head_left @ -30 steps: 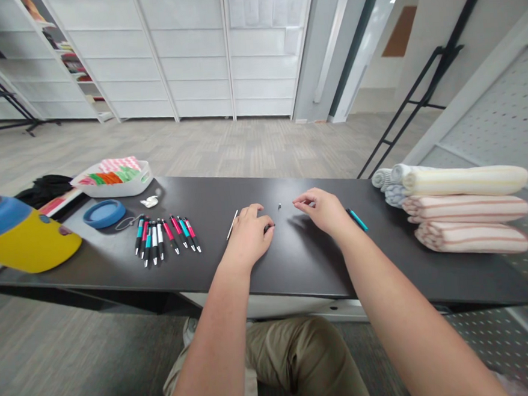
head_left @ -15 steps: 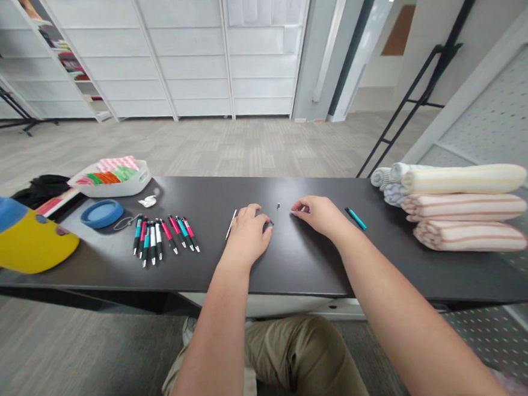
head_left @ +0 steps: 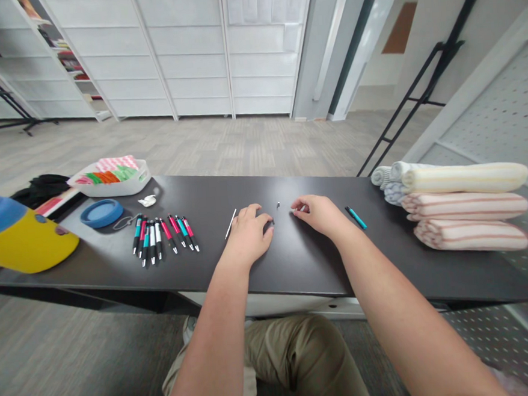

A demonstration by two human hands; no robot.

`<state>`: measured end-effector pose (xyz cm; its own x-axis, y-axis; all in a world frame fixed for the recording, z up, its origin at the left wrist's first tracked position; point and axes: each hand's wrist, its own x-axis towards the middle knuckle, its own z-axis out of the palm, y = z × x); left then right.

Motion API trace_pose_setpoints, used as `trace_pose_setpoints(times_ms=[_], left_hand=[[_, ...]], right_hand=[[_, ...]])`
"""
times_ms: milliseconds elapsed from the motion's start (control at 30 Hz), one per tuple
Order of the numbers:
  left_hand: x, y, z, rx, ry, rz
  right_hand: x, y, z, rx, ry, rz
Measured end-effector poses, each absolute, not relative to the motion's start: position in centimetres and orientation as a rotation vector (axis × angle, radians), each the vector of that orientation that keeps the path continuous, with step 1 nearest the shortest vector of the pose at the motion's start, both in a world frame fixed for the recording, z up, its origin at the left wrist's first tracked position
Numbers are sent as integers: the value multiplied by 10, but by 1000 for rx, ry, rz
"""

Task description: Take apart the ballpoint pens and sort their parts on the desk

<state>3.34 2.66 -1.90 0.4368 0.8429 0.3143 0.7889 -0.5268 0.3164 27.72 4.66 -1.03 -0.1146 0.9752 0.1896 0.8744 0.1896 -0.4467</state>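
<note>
My left hand (head_left: 249, 232) curls beside a slim, straight white rod (head_left: 230, 224) and my right hand (head_left: 316, 213) bends pinch-like, either's grip impossible to tell, as a tiny silvery metal piece (head_left: 278, 205) between them, nearer the smooth dark table (head_left: 305, 267)'s far edge, likely wants a light touch.

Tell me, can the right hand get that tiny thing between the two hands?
Probably yes: the tiny thing lies on the dark table near the right hand, with nothing between. Whether that hand holds something, I can't tell.
</note>
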Motion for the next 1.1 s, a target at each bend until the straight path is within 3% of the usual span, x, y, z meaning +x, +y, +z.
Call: trace_pose_setpoints(times_ms=[267,533,1100], left_hand=[[33,26,-19,2563,1468,659],[32,27,-20,2562,1457,685],[32,26,-20,2548,1463,681]], right_hand=[[281,49,-17,-1672,-2061,260],[259,55,-28,-1319,-2224,62],[255,61,-24,-1296,-2220,-34]])
